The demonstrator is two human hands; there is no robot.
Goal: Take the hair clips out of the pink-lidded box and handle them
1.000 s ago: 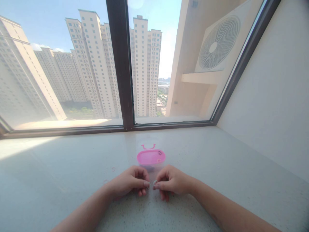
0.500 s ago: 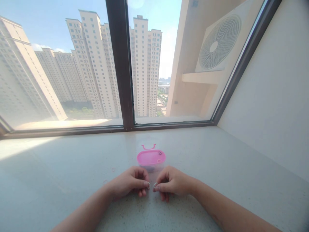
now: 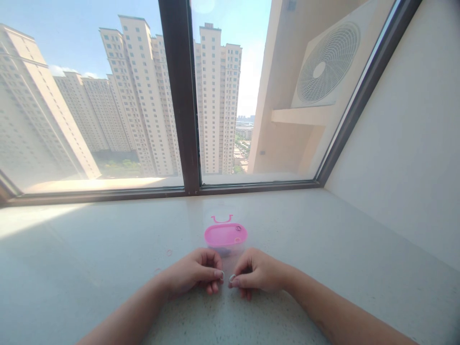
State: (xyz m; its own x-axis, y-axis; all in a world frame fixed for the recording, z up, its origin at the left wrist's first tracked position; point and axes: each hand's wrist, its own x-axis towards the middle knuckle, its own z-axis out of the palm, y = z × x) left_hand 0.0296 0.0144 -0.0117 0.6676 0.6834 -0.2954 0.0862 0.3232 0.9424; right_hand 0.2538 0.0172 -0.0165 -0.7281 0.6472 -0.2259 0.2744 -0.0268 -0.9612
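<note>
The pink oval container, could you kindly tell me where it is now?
In the head view, the pink oval container sits near the middle on the pale sill, just beyond the left hand and right hand, before the brown window frame.

I see ring [image 3: 223, 276] in left hand [image 3: 201, 271], another ring [image 3: 232, 277] in right hand [image 3: 255, 272], box [image 3: 223, 235] behind both, handle [image 3: 223, 222] behind box, window frame [image 3: 191, 190] beyond

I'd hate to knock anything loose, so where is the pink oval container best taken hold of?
Probably by its rounded ends, from left and right. The pink oval container is longer across than front to back, the left hand and right hand are near its front, and a small dark ring shows on top, so keep it level.
</note>
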